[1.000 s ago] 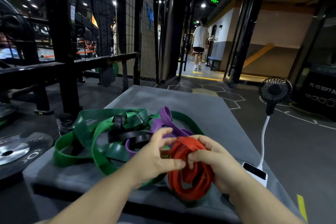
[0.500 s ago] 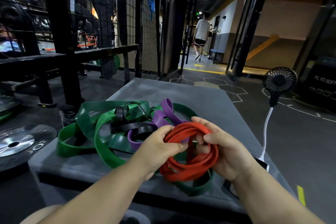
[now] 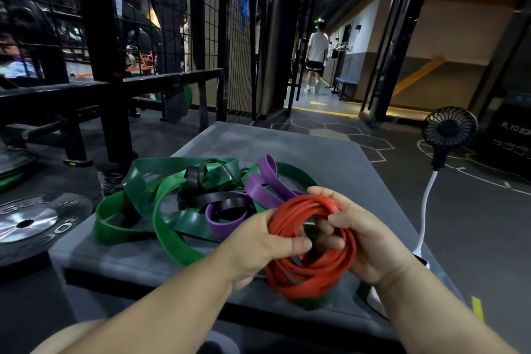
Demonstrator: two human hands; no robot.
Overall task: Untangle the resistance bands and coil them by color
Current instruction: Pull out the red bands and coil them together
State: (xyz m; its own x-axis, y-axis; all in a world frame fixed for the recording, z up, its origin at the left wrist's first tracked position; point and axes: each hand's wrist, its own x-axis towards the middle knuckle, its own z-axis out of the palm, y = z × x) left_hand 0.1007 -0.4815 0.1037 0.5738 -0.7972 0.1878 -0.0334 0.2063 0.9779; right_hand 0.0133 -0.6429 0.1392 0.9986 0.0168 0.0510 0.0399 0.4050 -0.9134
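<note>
Red band (image 3: 313, 273): coiled into oval ring, long axis near–far, opening facing up; held at near edge of box (image 3: 316, 149).
L hand (image 3: 255, 247): thumb + fingers pinch coil's left side.
R hand (image 3: 373, 241): fingers curled thru ring, gripping right side.
Around: green bands (image 3: 169, 227), purple band (image 3: 258, 184), black band (image 3: 218, 198) tangled toward box's left edge; fan (image 3: 448, 129) off right edge.

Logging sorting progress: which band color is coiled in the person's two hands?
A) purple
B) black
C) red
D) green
C: the left hand and right hand both grip the red band in a coil, while the green bands, purple band and black band lie tangled on the grey box.
</note>
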